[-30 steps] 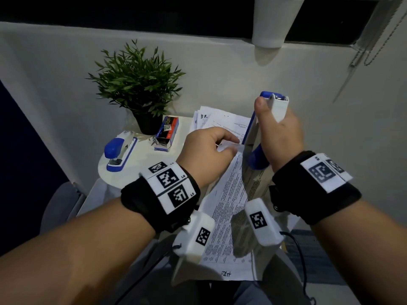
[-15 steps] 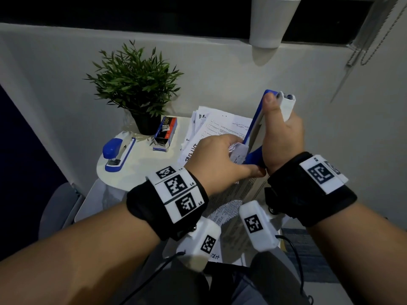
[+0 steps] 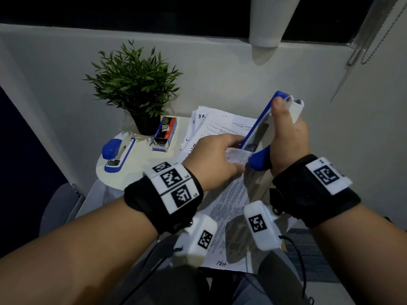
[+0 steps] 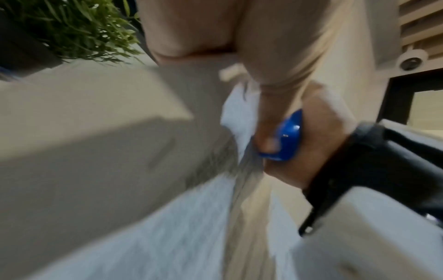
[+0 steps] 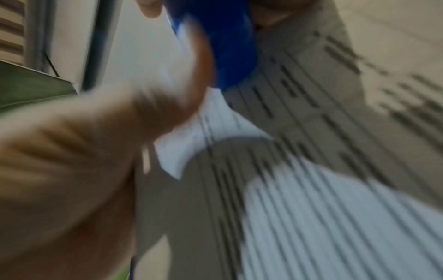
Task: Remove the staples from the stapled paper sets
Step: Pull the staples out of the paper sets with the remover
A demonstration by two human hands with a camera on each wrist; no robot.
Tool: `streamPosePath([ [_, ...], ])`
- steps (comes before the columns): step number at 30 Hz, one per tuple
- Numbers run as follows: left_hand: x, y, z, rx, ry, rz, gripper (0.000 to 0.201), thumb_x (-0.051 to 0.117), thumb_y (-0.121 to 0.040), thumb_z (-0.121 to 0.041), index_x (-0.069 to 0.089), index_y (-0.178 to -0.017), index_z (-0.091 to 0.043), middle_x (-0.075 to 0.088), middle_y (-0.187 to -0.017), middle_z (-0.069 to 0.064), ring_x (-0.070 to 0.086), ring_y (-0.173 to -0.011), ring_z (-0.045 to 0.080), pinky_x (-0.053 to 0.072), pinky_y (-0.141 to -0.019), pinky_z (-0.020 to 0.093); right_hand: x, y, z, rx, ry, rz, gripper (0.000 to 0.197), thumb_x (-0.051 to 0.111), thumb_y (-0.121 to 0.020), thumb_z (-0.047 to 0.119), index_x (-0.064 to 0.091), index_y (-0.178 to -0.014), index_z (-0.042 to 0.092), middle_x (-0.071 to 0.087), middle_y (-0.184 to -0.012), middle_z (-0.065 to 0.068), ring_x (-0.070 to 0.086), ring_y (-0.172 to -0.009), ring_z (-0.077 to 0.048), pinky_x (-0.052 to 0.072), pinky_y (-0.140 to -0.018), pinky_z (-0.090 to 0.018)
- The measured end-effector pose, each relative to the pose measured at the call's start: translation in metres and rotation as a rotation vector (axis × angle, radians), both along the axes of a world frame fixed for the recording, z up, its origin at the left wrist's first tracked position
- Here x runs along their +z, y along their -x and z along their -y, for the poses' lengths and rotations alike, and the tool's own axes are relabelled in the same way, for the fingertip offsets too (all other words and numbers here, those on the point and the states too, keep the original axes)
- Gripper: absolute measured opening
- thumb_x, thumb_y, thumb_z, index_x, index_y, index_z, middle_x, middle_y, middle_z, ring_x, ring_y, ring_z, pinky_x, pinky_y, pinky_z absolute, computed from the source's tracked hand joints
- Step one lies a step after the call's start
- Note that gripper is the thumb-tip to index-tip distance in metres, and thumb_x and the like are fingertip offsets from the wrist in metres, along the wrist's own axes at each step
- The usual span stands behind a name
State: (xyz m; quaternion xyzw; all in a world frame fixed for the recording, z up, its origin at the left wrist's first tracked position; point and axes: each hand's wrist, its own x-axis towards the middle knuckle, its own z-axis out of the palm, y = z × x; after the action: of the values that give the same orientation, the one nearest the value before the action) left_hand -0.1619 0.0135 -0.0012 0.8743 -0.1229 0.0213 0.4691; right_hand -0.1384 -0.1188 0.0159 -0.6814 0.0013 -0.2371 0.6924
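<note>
The head view is dim and bluish but fairly sharp, with bowed edges; a hanging white pot [image 3: 272, 20] casts a shadow down the wall. Both wrist views are heavily motion-smeared, the printed paper set [image 5: 335, 189] streaked into unreadable lines.

We see the printed paper set [image 3: 229, 208] hanging over the table edge, its top corner raised against the upright blue-white stapler [image 3: 262, 137].
</note>
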Motion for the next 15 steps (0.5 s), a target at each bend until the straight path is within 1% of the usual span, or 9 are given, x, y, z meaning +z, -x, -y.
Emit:
streamPosePath([
  [2,-0.005,-0.007,-0.011,0.05,0.0,-0.025,0.039,0.079,-0.072,-0.012,0.068,-0.108,-0.023,0.066,-0.099,-0.009,0.06,-0.095,0.008,0.047,-0.088,0.02,0.006,0.0,0.011,-0.069,-0.064,0.011,0.027,0.053,-0.071,0.05,0.051,-0.066,0.023,0.048,-0.055,0.018,0.045,-0.048,0.006,0.038,-0.056,-0.011],
  [3,-0.01,-0.01,-0.017,0.086,0.032,-0.043,0.031,0.078,-0.072,-0.011,0.07,-0.097,-0.026,0.066,-0.09,-0.011,0.061,-0.088,0.006,0.048,-0.08,0.017,0.01,-0.001,0.018,-0.098,-0.084,0.006,0.025,0.054,-0.068,0.049,0.052,-0.067,0.024,0.047,-0.058,0.018,0.045,-0.048,0.007,0.037,-0.056,-0.01],
  [5,-0.017,-0.014,-0.026,0.132,0.109,-0.074,0.027,0.078,-0.071,-0.006,0.067,-0.079,-0.029,0.064,-0.076,-0.014,0.06,-0.072,0.002,0.045,-0.064,0.009,0.019,-0.002,0.032,-0.072,-0.065,-0.013,0.024,0.06,-0.064,0.046,0.054,-0.068,0.023,0.05,-0.062,0.012,0.049,-0.057,-0.002,0.039,-0.061,-0.019],
  [7,-0.023,-0.016,-0.031,0.153,0.175,-0.098,0.029,0.077,-0.071,-0.001,0.066,-0.073,-0.028,0.064,-0.071,-0.012,0.058,-0.064,0.001,0.045,-0.059,0.011,0.022,0.001,0.041,0.017,0.109,-0.073,0.027,0.065,-0.061,0.042,0.059,-0.07,0.018,0.056,-0.065,0.005,0.051,-0.061,-0.01,0.039,-0.06,-0.022],
  [8,-0.026,-0.016,-0.033,0.158,0.199,-0.109,0.028,0.076,-0.071,0.0,0.066,-0.072,-0.026,0.064,-0.07,-0.01,0.057,-0.061,0.002,0.045,-0.059,0.013,0.02,0.003,0.043,0.075,0.231,-0.116,0.028,0.068,-0.064,0.039,0.061,-0.072,0.013,0.056,-0.059,0.008,0.049,-0.055,-0.005,0.037,-0.054,-0.019],
  [9,-0.028,-0.017,-0.034,0.163,0.22,-0.116,0.028,0.076,-0.071,0.002,0.067,-0.07,-0.024,0.065,-0.068,-0.009,0.058,-0.059,0.001,0.046,-0.059,0.013,0.017,0.006,0.041,0.134,0.346,-0.151,0.026,0.072,-0.07,0.034,0.058,-0.069,0.012,0.053,-0.049,0.013,0.044,-0.045,0.0,0.032,-0.047,-0.014],
  [10,-0.03,-0.018,-0.035,0.17,0.244,-0.12,0.028,0.075,-0.071,0.004,0.067,-0.068,-0.023,0.065,-0.065,-0.009,0.058,-0.056,-0.001,0.047,-0.058,0.012,0.011,0.01,0.04,0.191,0.46,-0.181,0.028,0.073,-0.077,0.029,0.053,-0.064,0.015,0.05,-0.043,0.014,0.042,-0.041,0.0,0.031,-0.044,-0.014],
  [12,-0.034,-0.019,-0.035,0.182,0.329,-0.137,0.03,0.073,-0.07,0.01,0.068,-0.064,-0.019,0.066,-0.059,-0.009,0.06,-0.055,-0.001,0.051,-0.06,0.014,-0.001,0.019,0.035,0.295,0.675,-0.246,0.029,0.067,-0.084,0.031,0.049,-0.063,0.02,0.056,-0.054,0.011,0.047,-0.05,-0.003,0.036,-0.052,-0.021],
  [15,-0.037,-0.018,-0.032,0.19,0.43,-0.176,0.028,0.07,-0.071,0.015,0.066,-0.063,-0.012,0.067,-0.062,0.001,0.063,-0.058,0.008,0.054,-0.06,0.018,-0.018,0.028,0.022,0.41,0.97,-0.328,0.024,0.065,-0.082,0.043,0.053,-0.077,0.023,0.059,-0.08,0.003,0.055,-0.072,-0.014,0.043,-0.066,-0.029],
])
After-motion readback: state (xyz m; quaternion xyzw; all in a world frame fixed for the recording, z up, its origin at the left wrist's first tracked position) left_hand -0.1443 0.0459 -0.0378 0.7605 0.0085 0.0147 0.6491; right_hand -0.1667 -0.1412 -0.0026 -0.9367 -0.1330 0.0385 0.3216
